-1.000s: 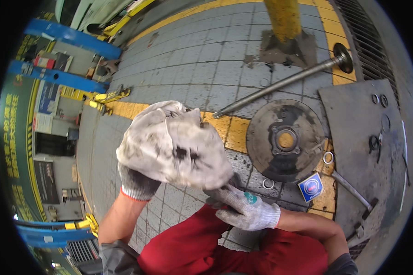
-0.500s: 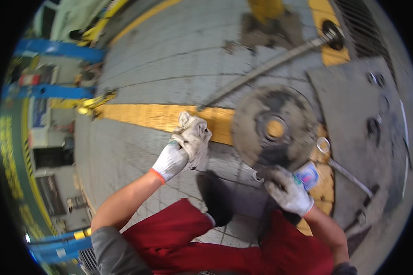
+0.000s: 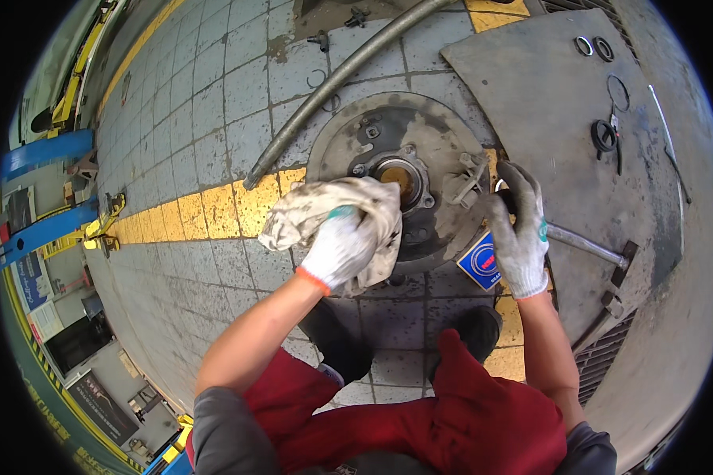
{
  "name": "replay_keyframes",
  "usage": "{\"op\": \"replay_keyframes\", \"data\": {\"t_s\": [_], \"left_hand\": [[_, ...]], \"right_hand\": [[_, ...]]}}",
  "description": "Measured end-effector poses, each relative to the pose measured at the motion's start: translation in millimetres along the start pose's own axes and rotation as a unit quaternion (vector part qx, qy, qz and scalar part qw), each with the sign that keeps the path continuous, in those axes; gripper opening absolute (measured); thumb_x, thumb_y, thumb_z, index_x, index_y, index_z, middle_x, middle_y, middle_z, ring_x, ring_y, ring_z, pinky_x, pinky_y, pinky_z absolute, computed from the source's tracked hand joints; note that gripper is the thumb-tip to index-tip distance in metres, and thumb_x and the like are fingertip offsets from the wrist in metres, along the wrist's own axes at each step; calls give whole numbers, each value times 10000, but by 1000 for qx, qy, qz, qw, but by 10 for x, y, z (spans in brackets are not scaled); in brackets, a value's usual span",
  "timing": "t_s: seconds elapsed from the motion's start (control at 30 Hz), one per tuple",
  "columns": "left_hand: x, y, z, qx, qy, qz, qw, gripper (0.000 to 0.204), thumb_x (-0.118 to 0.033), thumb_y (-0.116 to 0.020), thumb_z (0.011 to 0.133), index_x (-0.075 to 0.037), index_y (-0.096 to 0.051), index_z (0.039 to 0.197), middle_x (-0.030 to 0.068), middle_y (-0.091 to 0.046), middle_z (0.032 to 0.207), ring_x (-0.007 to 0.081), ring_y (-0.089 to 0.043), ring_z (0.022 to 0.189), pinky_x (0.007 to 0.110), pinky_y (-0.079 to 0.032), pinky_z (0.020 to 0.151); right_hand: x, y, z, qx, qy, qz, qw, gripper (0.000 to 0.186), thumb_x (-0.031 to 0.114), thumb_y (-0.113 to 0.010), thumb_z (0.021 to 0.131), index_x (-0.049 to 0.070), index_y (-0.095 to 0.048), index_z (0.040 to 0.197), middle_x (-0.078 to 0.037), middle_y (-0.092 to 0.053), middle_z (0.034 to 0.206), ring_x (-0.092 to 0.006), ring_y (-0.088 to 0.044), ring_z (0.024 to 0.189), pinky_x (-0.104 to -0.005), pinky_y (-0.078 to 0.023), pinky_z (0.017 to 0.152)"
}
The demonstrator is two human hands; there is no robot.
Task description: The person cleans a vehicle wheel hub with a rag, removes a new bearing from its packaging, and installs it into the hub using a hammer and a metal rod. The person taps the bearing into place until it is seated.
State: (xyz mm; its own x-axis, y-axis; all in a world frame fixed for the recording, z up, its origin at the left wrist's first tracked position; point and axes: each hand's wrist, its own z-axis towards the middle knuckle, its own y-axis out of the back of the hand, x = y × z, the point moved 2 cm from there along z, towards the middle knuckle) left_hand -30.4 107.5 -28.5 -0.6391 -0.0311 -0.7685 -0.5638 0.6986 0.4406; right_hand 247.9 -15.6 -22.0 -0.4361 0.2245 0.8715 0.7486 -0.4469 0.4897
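My left hand (image 3: 345, 245), in a white knit glove with an orange cuff, is closed on a stained cream rag (image 3: 305, 207). The rag overlaps the near left part of a greasy brake disc (image 3: 345, 134), with a hub (image 3: 420, 168) at its middle. My right hand (image 3: 521, 237), in a soiled glove, is raised right of the disc, fingers bent and apart. A shiny metal ring (image 3: 501, 185), partly hidden, shows between its thumb and fingers; it appears to be behind the hand, not gripped. Beside that hand's thumb side lies a blue and yellow box (image 3: 480, 263).
Beyond the disc a long metal pipe (image 3: 329, 89) lies across the tiles. At right, a grey sheet (image 3: 547, 95) bears metal rings (image 3: 604, 49) and black seals (image 3: 603, 136). A hammer (image 3: 590, 244) lies near it. Blue lift arms (image 3: 51, 154) stand at far left.
The view has shifted, bringing the disc nearer the middle. My left hand has brought the rag over the disc's edge. My right hand has moved from the disc's near edge to its right side, fingers spreading.
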Motion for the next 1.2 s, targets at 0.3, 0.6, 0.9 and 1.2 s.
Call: {"op": "replay_keyframes", "data": {"t_s": [0.3, 0.6, 0.9, 1.2], "left_hand": [[193, -192, 692, 52, 247, -392, 885, 442, -342, -396, 1190, -54, -597, 1460, 110, -649, 1469, 233, -654, 1296, 374, -534, 1130], [146, -200, 814, 155, 272, -411, 856, 369, -105, -392, 1170, -27, -559, 1490, 119, -641, 1428, 227, -662, 1303, 370, -560, 1141], [28, -289, 752, 18, 194, -593, 781, 283, -182, -537, 1100, -18, -693, 1270, 170, -722, 1159, 305, -711, 1052, 423, -619, 931], [32, -41, 851, 174, 339, -655, 652, 436, -89, -534, 1112, 22, -556, 1534, 183, -655, 1473, 264, -650, 1372, 383, -516, 1220]], "right_hand": [[-388, -286, 24, 48, 57, 1, 997, 830, 333, -900, 820, 45, -579, 1529, -229, -520, 1515, -446, -515, 1411, -540, -469, 1167], [-403, -326, 121, 39, 90, -18, 995, 1078, 465, -1038, 629, 72, -573, 1519, -212, -519, 1486, -445, -544, 1337, -560, -473, 1119], [-529, -396, 84, 31, 80, 48, 995, 1025, 502, -1025, 656, 82, -609, 1493, -195, -505, 1496, -431, -514, 1391, -563, -428, 1171], [-492, -406, 134, 43, 96, 54, 993, 1078, 450, -1068, 560, 100, -604, 1468, -176, -506, 1478, -411, -526, 1365, -547, -457, 1146]]}}
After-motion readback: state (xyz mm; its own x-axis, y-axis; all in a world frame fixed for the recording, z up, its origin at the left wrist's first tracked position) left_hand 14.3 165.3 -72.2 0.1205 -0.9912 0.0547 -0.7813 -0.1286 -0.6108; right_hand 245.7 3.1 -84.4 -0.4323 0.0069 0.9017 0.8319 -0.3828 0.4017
